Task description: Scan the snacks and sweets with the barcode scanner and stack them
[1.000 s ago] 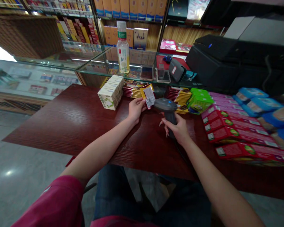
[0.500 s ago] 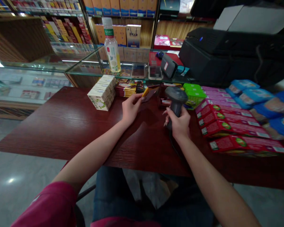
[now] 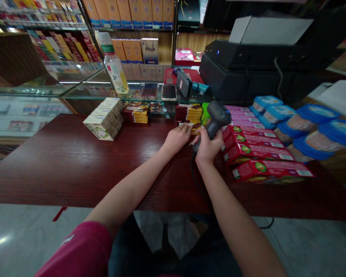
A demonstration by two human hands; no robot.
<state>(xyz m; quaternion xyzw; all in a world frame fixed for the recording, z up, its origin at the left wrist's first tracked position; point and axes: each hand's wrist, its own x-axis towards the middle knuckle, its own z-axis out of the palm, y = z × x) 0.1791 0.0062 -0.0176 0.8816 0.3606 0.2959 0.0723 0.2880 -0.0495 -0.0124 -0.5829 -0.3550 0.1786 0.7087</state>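
Note:
My right hand (image 3: 209,144) is wrapped around the handle of a dark grey barcode scanner (image 3: 219,115), whose head tilts up and to the right. Palm down, my left hand (image 3: 178,137) is at the front of the right-hand stack of brown-and-yellow packets (image 3: 188,112). Its fingers are bent over a flat packet (image 3: 196,130) low at the stack's front; the thumb is hidden. A second packet stack (image 3: 136,112) lies farther left, beside cream-coloured boxes (image 3: 103,119). Just behind the scanner, a green package (image 3: 205,113) is partly covered.
Red boxes (image 3: 272,169) and blue-lidded tubs (image 3: 311,132) crowd the right side. The scanner's cable (image 3: 194,173) trails over the dark wooden desk (image 3: 60,165). On the glass ledge behind are a drink bottle (image 3: 115,73) and a phone (image 3: 169,92).
My left hand has moved right and down, bringing the packet from mid-air to the right-hand stack. The scanner stays in my right hand, its head tilted more to the right. The view has shifted right.

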